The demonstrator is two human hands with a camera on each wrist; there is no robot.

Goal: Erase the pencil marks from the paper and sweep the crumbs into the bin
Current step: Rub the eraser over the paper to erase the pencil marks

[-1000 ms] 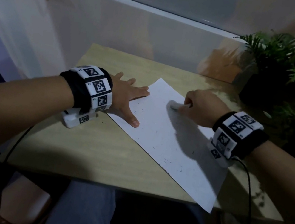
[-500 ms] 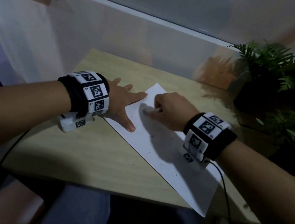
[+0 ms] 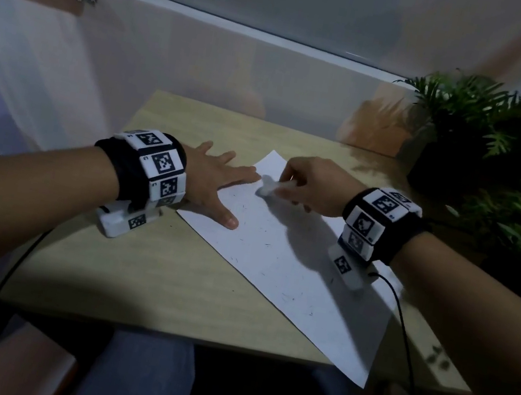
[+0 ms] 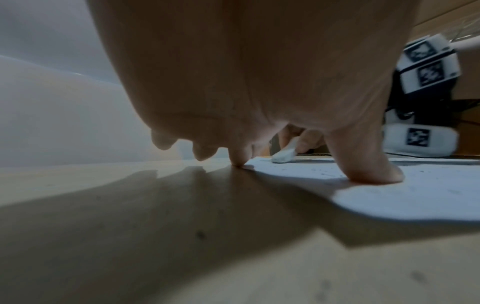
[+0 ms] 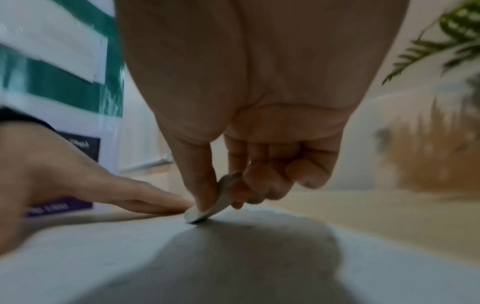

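we've got the left hand [image 3: 211, 181] spread flat, thumb and forefinger pinning the paper [image 3: 278, 263] so it won't skid on the surface [image 3: 149, 268], while the right hand [image 3: 315, 186] pinches the white eraser [image 3: 266, 187], its tip on the sheet near the far corner. the near corner overhangs the surface edge, dark crumbs [image 3: 265, 243] dot the sheet, there's open room to our left, a plant [image 3: 474, 120] to the right, and we see no bin.

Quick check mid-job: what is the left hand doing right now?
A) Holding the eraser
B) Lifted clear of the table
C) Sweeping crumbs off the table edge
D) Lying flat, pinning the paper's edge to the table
D: the left hand lies spread flat, its thumb on the paper, while the right hand pinches the eraser.
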